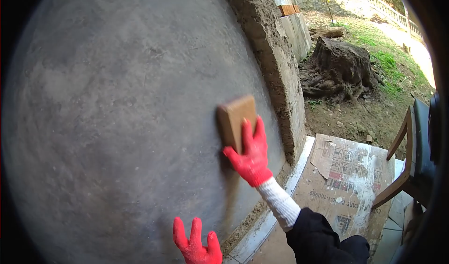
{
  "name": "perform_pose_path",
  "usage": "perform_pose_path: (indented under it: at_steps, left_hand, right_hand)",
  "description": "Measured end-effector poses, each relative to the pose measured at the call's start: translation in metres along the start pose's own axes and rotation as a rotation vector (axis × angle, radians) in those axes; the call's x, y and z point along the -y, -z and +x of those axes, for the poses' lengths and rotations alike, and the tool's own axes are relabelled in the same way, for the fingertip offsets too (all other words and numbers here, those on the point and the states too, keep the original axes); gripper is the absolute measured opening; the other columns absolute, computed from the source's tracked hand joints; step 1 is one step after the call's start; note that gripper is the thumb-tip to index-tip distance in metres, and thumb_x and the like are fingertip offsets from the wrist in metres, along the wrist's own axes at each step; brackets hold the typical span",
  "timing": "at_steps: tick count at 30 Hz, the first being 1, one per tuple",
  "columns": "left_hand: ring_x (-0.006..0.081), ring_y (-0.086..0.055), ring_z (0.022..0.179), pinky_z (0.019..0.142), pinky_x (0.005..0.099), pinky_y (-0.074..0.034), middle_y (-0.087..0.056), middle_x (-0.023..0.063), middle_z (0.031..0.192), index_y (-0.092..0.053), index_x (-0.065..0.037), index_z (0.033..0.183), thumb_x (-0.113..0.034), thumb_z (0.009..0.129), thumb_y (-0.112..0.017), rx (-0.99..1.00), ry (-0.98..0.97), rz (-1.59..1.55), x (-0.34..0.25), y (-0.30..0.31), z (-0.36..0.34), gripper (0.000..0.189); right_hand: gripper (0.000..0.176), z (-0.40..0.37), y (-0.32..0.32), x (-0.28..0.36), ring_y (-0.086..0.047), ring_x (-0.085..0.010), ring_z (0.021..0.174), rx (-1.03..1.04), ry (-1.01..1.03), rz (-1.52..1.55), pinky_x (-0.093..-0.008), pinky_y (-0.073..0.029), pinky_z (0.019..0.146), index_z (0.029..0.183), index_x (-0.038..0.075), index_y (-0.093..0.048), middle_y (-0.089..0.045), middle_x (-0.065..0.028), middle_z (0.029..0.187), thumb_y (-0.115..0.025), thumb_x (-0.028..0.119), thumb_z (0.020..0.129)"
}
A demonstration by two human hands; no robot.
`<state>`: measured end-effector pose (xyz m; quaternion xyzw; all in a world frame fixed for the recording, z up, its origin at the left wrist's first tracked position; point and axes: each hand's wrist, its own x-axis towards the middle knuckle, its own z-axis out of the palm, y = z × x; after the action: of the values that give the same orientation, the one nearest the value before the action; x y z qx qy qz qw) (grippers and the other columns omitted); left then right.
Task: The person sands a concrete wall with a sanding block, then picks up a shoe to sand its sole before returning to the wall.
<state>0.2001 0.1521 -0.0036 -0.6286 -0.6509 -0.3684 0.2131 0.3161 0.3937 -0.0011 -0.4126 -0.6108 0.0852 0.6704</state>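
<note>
Against the grey plastered wall (135,91) is a brown rectangular block (237,117), slightly smeared by motion. My right hand (252,156), in a red glove with a white knitted cuff, grips it from below, thumb along its left side and fingers over its outer face. Lower down, my left hand (199,247), also red-gloved, shows only partly at the bottom edge. Its fingers point up, spread apart and holding nothing, close in front of the wall.
The wall ends at a rough, unplastered edge (276,72). Printed cardboard (348,170) covers the floor at right, beside a wooden chair (402,184) with a dark seat. Outside stand a tree stump (341,67) and grass (390,67).
</note>
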Motion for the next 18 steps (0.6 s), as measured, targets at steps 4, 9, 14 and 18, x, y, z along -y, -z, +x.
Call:
perform_pose_path:
  at_steps: [4,9,14,18]
  left_hand:
    - [0.0449,-0.036,0.129,0.105,0.0513,-0.032,-0.033,0.0290,0.142,-0.053,0.000,0.127,-0.013,0.081,-0.065,0.101,-0.130,0.229,-0.020,0.005,0.015,0.050]
    - [0.0437,-0.035,0.129,0.105,0.0518,-0.031,-0.036,0.0246,0.142,-0.051,-0.001,0.129,-0.015,0.081,-0.064,0.102,-0.197,0.281,-0.007,-0.009,0.009,0.051]
    - [0.0452,-0.036,0.130,0.104,0.0545,-0.031,-0.040,0.0198,0.139,-0.052,-0.003,0.128,-0.011,0.077,-0.067,0.192,-0.339,0.278,-0.018,-0.032,0.040,0.053]
    - [0.0457,-0.035,0.129,0.105,0.0570,-0.028,-0.039,0.0169,0.141,-0.050,-0.006,0.130,-0.020,0.080,-0.068,0.192,-0.454,0.283,-0.053,-0.051,0.116,0.056]
  right_hand:
    - [0.081,0.074,0.012,0.045,-0.043,-0.0472,0.119,-0.009,0.044,0.000,-0.0483,-0.039,0.099,0.135,0.012,-0.046,-0.029,-0.0300,0.142,-0.078,0.040,0.066]
    - [0.090,-0.052,-0.017,-0.071,-0.036,-0.0485,0.127,-0.086,-0.326,0.013,-0.0465,-0.035,0.105,0.140,0.004,-0.037,-0.025,-0.0324,0.143,-0.080,0.032,0.066]
    - [0.089,-0.115,-0.036,-0.111,-0.032,-0.0499,0.129,-0.158,-0.742,0.113,-0.0464,-0.030,0.108,0.145,0.007,-0.029,-0.024,-0.0348,0.143,-0.075,0.030,0.072]
    - [0.080,-0.063,-0.013,-0.030,-0.043,-0.0519,0.116,-0.118,-0.178,0.122,-0.0527,-0.041,0.095,0.134,0.014,-0.048,-0.031,-0.0353,0.137,-0.080,0.034,0.063]
